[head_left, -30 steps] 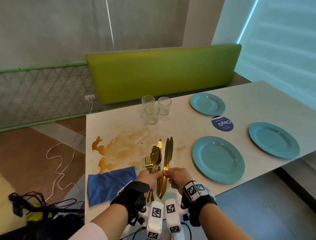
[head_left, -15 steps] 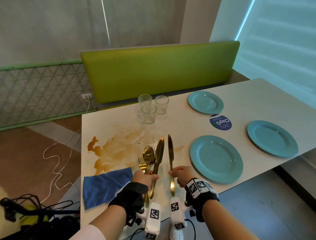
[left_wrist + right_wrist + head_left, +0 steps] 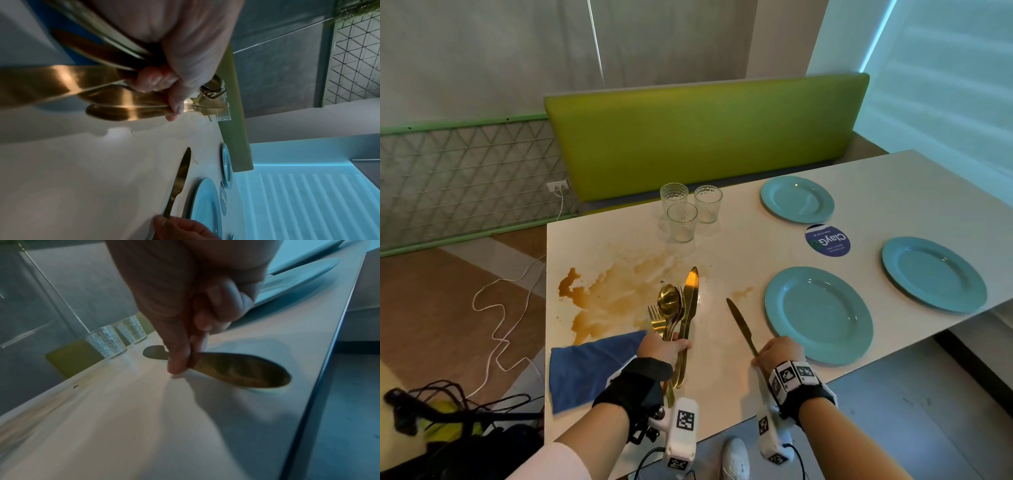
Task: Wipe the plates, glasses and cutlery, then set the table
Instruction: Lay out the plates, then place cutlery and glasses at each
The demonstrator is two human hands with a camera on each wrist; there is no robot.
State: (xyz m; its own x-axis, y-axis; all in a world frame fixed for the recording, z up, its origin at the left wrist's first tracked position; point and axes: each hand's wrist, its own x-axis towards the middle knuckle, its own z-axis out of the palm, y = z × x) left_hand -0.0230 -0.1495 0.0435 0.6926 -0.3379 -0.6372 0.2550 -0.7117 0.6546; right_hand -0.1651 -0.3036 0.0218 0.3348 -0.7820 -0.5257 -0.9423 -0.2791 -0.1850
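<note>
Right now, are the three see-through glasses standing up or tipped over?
Standing up: all three clear dimpled glasses sit upright, rims on top, on the white table.

— How is the scene lit?
— Cool bluish daylight is cast from the window [image 3: 945, 85] at right; a glint is seen on the knife [image 3: 691, 284].
— And sharpness?
— The wrist views are dimmed, blurred and bent at the edges.

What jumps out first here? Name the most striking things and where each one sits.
The brown spill across the table's near-left part draws the eye first, with the blue cloth at its near edge. Next, the left hand grips a bundle of gold cutlery, while the right hand holds a single gold knife beside the nearest teal plate.
</note>
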